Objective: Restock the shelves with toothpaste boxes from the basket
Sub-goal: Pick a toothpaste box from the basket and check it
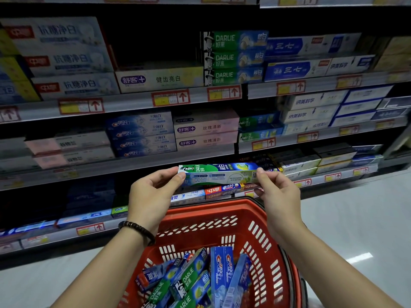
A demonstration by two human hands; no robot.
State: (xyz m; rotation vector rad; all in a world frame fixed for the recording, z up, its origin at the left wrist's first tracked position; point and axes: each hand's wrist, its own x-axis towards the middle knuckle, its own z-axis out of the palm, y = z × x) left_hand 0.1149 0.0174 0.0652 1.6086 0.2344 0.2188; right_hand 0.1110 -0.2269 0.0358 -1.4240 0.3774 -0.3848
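Now: held DARLIE box [219, 174], green, lies level just above the far rim of the red basket [262, 232], in front of the shelves [133, 102]. Left hand [153, 192] pinches its left end and right hand [278, 192] its right end, fingers [178, 177] curled on the card. Near, in the basket: loose DARLIE boxes [189, 278] and blue Crest boxes [222, 270]. Far, upper shelf: DARLIE stack [233, 57], three high.

head camera — faces shelves [124, 103] closely; tilted down over basket [255, 210]

You see a dim view: the shelves [124, 103] go black in their recesses, glare streaks the floor [359, 256] at right, left edges blur and bow.
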